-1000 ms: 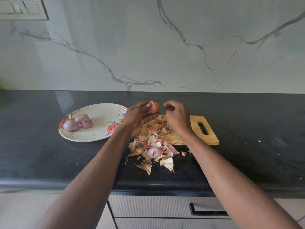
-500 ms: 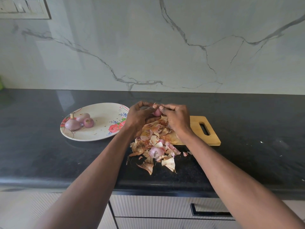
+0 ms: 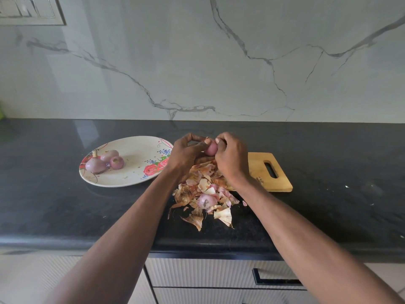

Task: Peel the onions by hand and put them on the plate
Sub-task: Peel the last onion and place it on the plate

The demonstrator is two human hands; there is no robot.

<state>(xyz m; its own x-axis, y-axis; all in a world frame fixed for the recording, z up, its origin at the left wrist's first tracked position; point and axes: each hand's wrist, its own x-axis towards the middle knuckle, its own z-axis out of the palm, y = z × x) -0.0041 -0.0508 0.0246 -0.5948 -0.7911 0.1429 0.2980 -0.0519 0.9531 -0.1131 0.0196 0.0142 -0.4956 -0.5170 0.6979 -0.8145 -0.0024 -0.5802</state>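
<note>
A small pink onion (image 3: 211, 148) is held above the wooden cutting board (image 3: 263, 172). My left hand (image 3: 186, 153) grips it from the left with thumb and fingers curled round it. My right hand (image 3: 230, 156) pinches it from the right at its top. Both hands meet over the far end of a heap of onion skins (image 3: 206, 194), in which one onion piece (image 3: 206, 200) lies. Three peeled onions (image 3: 105, 162) sit on the left side of a floral plate (image 3: 135, 178) to the left of my hands.
The black countertop (image 3: 328, 194) runs across the view, with a marble wall behind it. A switch panel (image 3: 30, 9) sits at the top left. Drawers with a dark handle (image 3: 276, 279) lie below the counter's front edge.
My hands were apart a second ago, the onion in the left alone. They have come together, and the right fingers now pinch the onion too.
</note>
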